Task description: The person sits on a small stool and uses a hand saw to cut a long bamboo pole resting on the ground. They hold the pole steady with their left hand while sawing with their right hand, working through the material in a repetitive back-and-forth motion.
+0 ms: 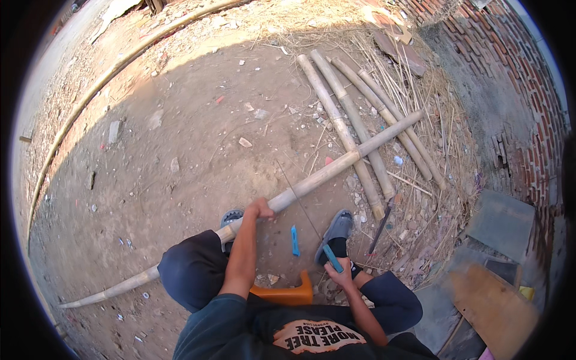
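Observation:
A long bamboo pole (324, 174) runs aslant across the ground in front of me, from the lower left to the upper right. My left hand (261, 208) is closed round it near its middle. In my right hand (340, 273) is the teal handle of a handsaw (333, 258). The saw's thin blade reaches forward and left, crossing the pole just right of my left hand. Whether the teeth have cut into the bamboo is too fine to tell. The pole's far part lies over shorter bamboo pieces (342, 123).
A blue tool, perhaps a cutter (294, 241), lies between my sandalled feet. A dark, narrow blade-like thing (380, 228) lies right of my right sandal (336, 234). Beneath me is an orange stool (288, 294). Boards (492, 300) and a brick wall (510, 72) stand at right.

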{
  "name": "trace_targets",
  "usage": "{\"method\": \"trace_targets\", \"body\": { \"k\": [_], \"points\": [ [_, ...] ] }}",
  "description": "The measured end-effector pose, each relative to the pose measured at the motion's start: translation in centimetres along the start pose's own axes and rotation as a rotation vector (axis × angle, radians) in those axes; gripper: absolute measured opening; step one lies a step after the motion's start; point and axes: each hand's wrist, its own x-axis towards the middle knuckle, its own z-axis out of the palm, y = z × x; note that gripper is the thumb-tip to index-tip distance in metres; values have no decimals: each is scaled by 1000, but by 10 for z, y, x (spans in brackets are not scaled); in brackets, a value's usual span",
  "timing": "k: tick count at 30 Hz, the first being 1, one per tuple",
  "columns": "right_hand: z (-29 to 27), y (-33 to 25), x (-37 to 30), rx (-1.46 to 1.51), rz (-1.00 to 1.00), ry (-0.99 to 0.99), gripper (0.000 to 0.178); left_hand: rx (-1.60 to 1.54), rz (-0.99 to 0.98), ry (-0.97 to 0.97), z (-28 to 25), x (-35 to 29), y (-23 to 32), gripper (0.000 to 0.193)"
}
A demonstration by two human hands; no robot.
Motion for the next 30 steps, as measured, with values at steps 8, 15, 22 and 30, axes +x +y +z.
{"method": "trace_targets", "body": {
  "k": [8,15,22,30],
  "points": [
    [-8,-11,-12,-39,-24,64,33,-31,10,-13,0,12,-22,49],
    [-10,-23,-45,-73,36,54,27,28,-21,-5,7,2,-10,56],
    [15,-30,44,33,-91,66,32,-7,-15,-23,7,2,-21,57],
    [-26,-11,-62,-7,102,39,29,-75,-40,-38,1,-2,-14,54]
  ]
}}
